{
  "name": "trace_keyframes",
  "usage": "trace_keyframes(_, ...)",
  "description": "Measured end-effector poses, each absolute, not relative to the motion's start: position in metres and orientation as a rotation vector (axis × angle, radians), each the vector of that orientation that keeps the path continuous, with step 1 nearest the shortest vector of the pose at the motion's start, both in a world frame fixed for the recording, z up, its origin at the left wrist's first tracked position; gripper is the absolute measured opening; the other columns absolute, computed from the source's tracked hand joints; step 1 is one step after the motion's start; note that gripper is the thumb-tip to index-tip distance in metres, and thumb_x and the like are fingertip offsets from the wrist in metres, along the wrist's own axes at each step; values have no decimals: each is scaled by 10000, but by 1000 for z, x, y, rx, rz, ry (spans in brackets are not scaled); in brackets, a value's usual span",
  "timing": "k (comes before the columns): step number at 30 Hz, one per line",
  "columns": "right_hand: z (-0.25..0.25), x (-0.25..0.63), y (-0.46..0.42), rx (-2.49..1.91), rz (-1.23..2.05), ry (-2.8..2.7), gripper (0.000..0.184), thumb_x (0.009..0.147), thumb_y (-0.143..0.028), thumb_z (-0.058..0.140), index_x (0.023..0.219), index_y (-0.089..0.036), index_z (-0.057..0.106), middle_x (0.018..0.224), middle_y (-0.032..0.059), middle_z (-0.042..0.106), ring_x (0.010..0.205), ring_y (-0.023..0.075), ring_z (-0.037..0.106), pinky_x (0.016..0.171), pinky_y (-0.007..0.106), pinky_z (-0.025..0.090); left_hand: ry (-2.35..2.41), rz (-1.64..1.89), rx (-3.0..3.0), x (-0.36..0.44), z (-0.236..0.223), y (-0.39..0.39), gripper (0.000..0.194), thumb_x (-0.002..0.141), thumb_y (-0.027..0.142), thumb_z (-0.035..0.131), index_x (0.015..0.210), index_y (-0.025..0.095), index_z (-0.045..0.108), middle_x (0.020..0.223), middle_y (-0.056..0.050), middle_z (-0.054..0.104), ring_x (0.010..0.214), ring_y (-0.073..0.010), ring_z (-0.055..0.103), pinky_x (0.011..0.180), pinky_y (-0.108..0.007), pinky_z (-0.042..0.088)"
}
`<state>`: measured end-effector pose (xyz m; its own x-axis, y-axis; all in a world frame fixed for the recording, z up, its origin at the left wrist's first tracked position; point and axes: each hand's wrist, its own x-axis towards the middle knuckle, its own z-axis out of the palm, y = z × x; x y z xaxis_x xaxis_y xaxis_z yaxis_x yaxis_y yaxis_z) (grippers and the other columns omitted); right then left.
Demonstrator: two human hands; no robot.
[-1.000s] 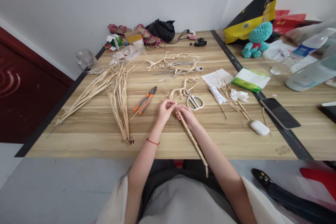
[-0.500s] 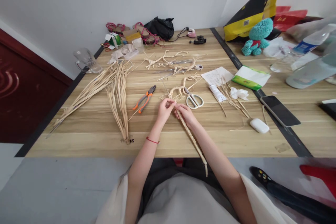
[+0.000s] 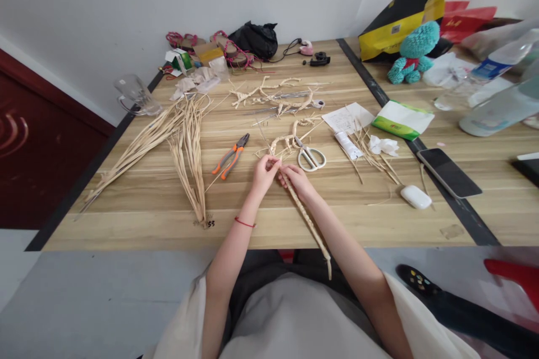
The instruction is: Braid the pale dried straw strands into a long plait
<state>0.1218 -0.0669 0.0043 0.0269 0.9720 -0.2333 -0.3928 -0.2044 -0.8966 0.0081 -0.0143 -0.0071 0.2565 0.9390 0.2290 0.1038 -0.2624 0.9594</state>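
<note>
Both hands meet over the table around the upper end of a braided straw cord (image 3: 306, 210), whose lower end hangs past the table's front edge. My left hand (image 3: 265, 174) pinches the strands at the top of the braid. My right hand (image 3: 296, 180) grips the braid just below, its fingers closed. Just beyond my fingers lie a wrapped straw piece (image 3: 283, 141) and white-handled scissors (image 3: 311, 158). Orange-handled pliers (image 3: 231, 156) rest to the left of my left hand. The strand ends between my fingertips are too small to make out.
Long straw bundles (image 3: 189, 162) lie at left, near a glass mug (image 3: 137, 95). Twisted straw pieces (image 3: 269, 90) lie at the back. Rightward are a tube (image 3: 348, 146), loose straws (image 3: 377, 160), a white case (image 3: 415, 197), a phone (image 3: 450, 173), a turquoise crocheted doll (image 3: 415, 56) and bottles (image 3: 501, 109).
The view has shifted slightly, so the scene sits a little higher in the picture. Both hands keep almost the same hold on the braided cord.
</note>
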Motion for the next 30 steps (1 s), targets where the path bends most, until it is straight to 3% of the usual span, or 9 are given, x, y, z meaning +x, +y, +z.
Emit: trace_keyframes(30,5,120,-68,-1084,1478,-775,310,698,-457,619,643,-157,563,527,-6,540,420,78,460,391,202,339,1055,1086,1712,6,-2,-18,179,773,360,580,799,183,578,700,0,603,583,-101,542,582,-223,426)
